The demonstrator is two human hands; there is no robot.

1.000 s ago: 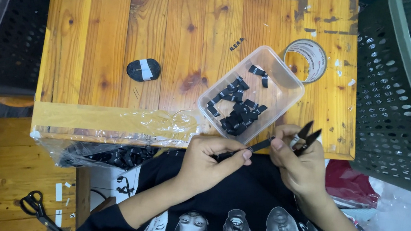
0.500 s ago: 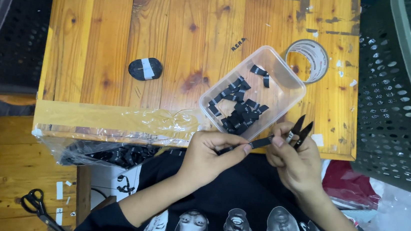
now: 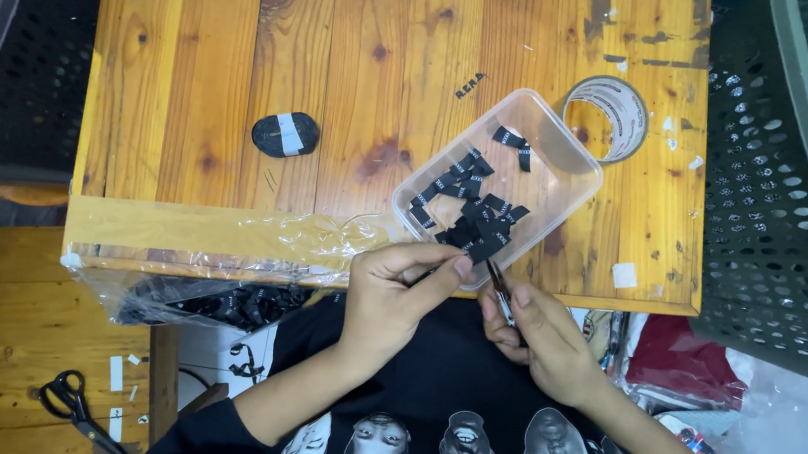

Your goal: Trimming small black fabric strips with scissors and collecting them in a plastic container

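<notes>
The left hand (image 3: 398, 291) and the right hand (image 3: 537, 329) meet just below the near edge of the wooden table (image 3: 241, 73), over the person's black shirt. The left hand's thumb and forefinger pinch a small black strip (image 3: 476, 254) at the rim of the clear plastic container (image 3: 569, 159). The right hand is closed around a thin metal tool (image 3: 500, 291), its tip pointing up toward that strip; whether the tip touches the strip cannot be told. The container sits tilted on the table near the front edge and holds a heap of black labels (image 3: 470, 209) of the same kind. Just beyond it lies a roll of clear tape (image 3: 606, 118), and well to the left a dark oval bundle with a pale band (image 3: 286, 134). Scissors (image 3: 71, 402) lie on the floor at lower left, and a green perforated basket (image 3: 782, 194) stands at the right
</notes>
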